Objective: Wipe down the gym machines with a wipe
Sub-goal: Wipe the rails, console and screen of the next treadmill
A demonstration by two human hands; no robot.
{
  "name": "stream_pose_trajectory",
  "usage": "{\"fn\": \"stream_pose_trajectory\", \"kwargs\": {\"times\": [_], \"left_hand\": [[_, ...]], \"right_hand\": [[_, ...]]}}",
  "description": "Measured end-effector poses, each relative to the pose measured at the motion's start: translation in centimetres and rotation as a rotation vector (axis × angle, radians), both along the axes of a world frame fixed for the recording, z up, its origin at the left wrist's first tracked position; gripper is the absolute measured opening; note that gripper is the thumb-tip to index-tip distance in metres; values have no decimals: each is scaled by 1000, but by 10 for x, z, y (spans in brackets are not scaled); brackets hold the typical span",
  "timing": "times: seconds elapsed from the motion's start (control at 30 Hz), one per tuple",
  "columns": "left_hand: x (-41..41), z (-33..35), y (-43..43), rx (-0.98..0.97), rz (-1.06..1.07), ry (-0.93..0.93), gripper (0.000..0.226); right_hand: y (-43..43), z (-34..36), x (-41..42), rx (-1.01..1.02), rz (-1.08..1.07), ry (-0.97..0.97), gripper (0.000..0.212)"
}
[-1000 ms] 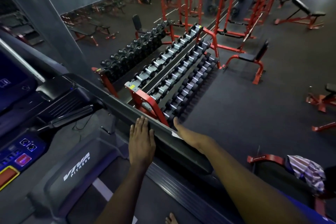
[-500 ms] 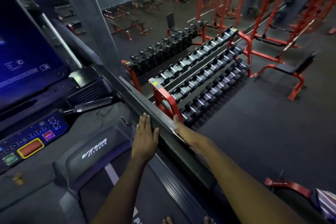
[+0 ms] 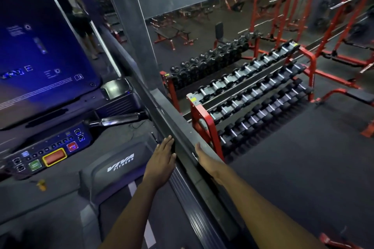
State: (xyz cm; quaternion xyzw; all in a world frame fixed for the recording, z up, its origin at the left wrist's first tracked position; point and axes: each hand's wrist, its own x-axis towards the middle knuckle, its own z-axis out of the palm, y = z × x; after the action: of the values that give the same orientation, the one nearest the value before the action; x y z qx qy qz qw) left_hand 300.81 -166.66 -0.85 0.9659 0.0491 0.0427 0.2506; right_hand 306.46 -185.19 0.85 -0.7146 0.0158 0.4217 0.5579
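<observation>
Treadmill fills the left side, its grey cover lettered "VIVA FITNESS", below a blue screen. Red dumbbell rack stands beyond the side rail. Left hand lies flat, fingers together, against the rail's inner face. Right hand rests on the outer edge, fingers hidden, grip unclear. I cannot tell if the pale scrap beneath is the wipe.

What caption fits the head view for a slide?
Left hand flat against the inner side of the treadmill rail, right hand on the outer side; dumbbell rack beyond.
</observation>
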Motion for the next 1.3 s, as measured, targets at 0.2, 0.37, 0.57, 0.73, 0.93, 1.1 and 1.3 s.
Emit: {"fn": "stream_pose_trajectory", "kwargs": {"times": [0.2,0.37,0.57,0.73,0.93,1.1,1.3], "left_hand": [[25,-1,23,63,3,-6,57],[55,5,55,106,17,59,67],[84,7,94,142,-3,107,61],[99,3,118,143,-50,112,61],[113,0,148,133,-49,128,69],[113,-6,161,59,-88,108,62],[114,-6,161,-39,-63,47,55]], "right_hand": [[15,-9,18,4,43,-21,93],[39,-2,38,143,16,-35,100],[66,-8,64,65,-20,-46,91],[96,-25,89,105,-74,-24,96],[123,-7,118,218,-59,-12,91],[135,-26,126,-74,-122,-140,76],[157,-7,135,31,-5,-34,86]]}}
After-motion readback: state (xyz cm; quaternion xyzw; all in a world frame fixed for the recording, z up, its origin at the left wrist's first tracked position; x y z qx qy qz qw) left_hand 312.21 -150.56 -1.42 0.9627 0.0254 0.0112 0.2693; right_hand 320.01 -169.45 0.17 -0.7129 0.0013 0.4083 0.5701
